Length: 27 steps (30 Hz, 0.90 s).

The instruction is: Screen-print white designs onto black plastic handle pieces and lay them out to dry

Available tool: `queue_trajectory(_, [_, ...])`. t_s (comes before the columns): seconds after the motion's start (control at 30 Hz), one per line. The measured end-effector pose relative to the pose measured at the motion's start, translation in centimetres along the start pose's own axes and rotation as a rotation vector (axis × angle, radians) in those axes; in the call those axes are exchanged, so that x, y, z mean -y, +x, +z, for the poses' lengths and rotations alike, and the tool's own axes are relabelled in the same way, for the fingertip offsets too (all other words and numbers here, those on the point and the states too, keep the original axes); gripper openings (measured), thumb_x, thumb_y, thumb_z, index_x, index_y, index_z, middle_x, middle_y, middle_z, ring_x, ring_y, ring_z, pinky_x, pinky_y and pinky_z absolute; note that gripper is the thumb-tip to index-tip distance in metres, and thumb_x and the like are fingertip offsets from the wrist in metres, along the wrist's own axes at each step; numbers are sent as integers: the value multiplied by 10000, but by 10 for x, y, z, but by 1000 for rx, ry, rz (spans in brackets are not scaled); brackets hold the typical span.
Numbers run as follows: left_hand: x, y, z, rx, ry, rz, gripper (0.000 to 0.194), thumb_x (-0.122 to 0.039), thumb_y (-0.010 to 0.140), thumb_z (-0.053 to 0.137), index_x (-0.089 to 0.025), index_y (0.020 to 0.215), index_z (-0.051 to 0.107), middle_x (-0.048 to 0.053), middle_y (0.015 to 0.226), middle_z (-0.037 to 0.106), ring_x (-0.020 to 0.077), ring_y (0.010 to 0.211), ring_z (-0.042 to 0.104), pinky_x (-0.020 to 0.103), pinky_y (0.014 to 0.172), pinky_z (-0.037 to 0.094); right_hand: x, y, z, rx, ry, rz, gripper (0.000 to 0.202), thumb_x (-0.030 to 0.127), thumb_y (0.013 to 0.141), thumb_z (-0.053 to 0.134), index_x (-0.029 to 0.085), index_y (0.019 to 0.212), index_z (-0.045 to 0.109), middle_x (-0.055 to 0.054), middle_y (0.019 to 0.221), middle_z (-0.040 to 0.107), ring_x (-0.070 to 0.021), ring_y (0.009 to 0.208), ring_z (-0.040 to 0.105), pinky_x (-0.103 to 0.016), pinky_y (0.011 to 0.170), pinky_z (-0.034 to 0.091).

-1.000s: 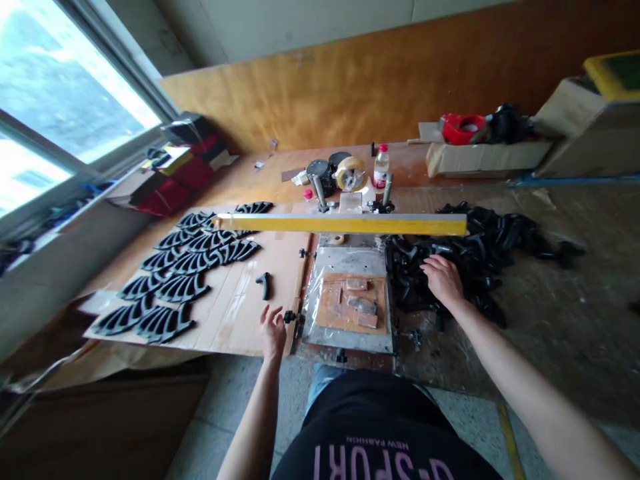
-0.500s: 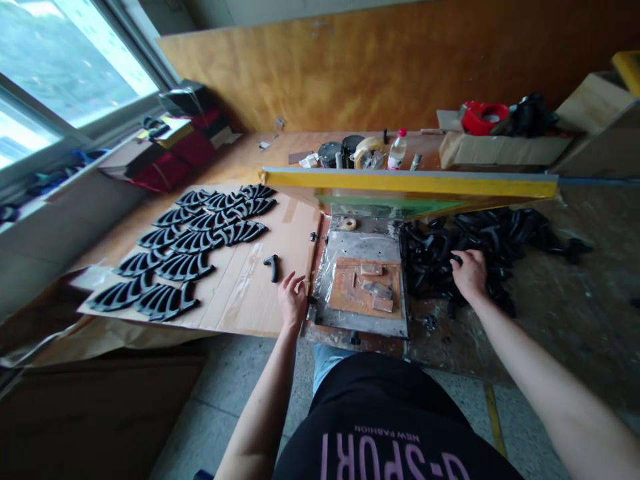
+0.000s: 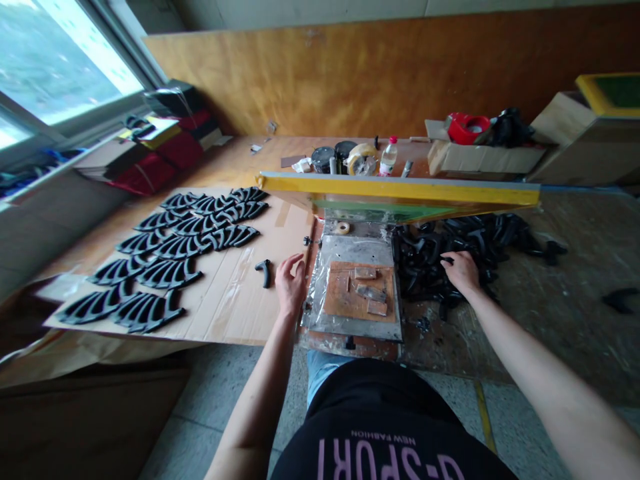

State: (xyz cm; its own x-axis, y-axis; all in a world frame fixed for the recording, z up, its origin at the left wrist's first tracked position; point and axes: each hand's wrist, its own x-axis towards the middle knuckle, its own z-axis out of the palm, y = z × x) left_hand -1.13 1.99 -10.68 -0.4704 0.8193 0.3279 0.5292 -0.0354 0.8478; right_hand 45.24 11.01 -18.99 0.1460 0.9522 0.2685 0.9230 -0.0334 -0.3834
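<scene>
My left hand (image 3: 291, 285) is over the right edge of the cardboard sheet (image 3: 240, 303), fingers apart and holding nothing. Just left of it lies a single black curved plastic handle (image 3: 265, 274). My right hand (image 3: 462, 273) is at a loose heap of black handles (image 3: 420, 267), its fingers pinched on one black handle (image 3: 447, 259), of which only an end shows. Between my hands sits a metal plate (image 3: 313, 320) with a brown board (image 3: 337, 303) on it, carrying small blocks. More black handles (image 3: 170, 273) lie in overlapping fan-like rows on the cardboard.
A yellow-edged frame (image 3: 400, 188) is raised across the back of the metal plate. Behind it stand a bottle (image 3: 389, 157), tape rolls (image 3: 361, 160) and dark tubs (image 3: 323, 160). Cardboard boxes (image 3: 485, 160) are at the back right, red boxes (image 3: 150, 167) by the window.
The camera view has shifted slightly, moving the whole scene left. My left hand has risen a little beside the lone handle. My right hand remains at the heap, still pinching a handle.
</scene>
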Motion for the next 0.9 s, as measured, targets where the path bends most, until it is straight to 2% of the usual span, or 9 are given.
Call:
queue_trajectory(0.1, [-59,37,-10,-56,-251,109,370,-432,925,456,-179,1130,632,71,1101,665,181,1045,617,352,929,491,8,3,-16,-46,-5,-45,246,240,796,574,176,984,719,-96,968,561,-239,959,541,-380,906,441])
queue_trajectory(0.2, [-123,65,-22,-131,-462,274,490,-503,973,269,-175,1167,577,60,1098,625,168,1087,601,345,935,482,21,14,-35,-73,68,-43,251,255,801,561,177,978,719,-91,963,585,-210,836,566,-378,873,463])
queue_trajectory(0.3, [-169,70,-29,-71,-510,375,629,-540,972,78,-168,1168,547,46,1023,595,151,1049,612,370,949,467,38,30,-53,-61,174,-51,256,272,802,554,169,964,725,-87,928,624,-184,713,555,-369,808,481])
queue_trajectory(0.37, [-181,60,-30,-65,-511,411,608,-540,972,99,-167,1082,567,28,936,575,135,935,629,377,929,478,54,40,-63,-57,237,-81,262,282,809,552,158,961,724,-91,910,649,-192,725,568,-362,791,482])
queue_trajectory(0.43, [-177,43,-31,-92,-546,424,489,-500,968,222,-176,925,586,6,803,553,128,797,614,374,892,499,73,50,-74,-53,305,-128,265,288,822,546,153,971,719,-87,905,662,-192,741,589,-352,780,491])
queue_trajectory(0.57, [-145,4,-35,-80,-542,410,355,-402,901,355,-200,714,579,1,628,544,162,696,578,408,866,508,123,67,-90,-79,419,-265,281,333,855,546,154,1006,701,-70,924,646,-164,718,607,-326,717,530])
queue_trajectory(0.67, [-121,-22,-38,-90,-472,389,354,-407,880,357,-213,710,601,12,655,588,189,722,602,462,885,506,165,79,-91,-74,447,-427,368,394,874,557,151,1138,642,-82,1071,605,-172,807,617,-330,697,557])
queue_trajectory(0.77, [-101,-41,-39,-80,-458,364,336,-384,884,370,-217,759,634,23,705,624,211,782,625,507,918,492,205,85,-82,-70,365,-653,523,462,867,594,127,1265,550,-110,1247,528,-255,1090,555,-457,902,513])
queue_trajectory(0.9, [-81,-57,-39,-35,-482,350,318,-308,895,390,-198,817,678,47,768,658,223,835,633,531,977,444,246,78,-80,33,142,-797,467,466,803,686,102,1087,616,-124,1189,564,-308,1156,501,-501,989,421])
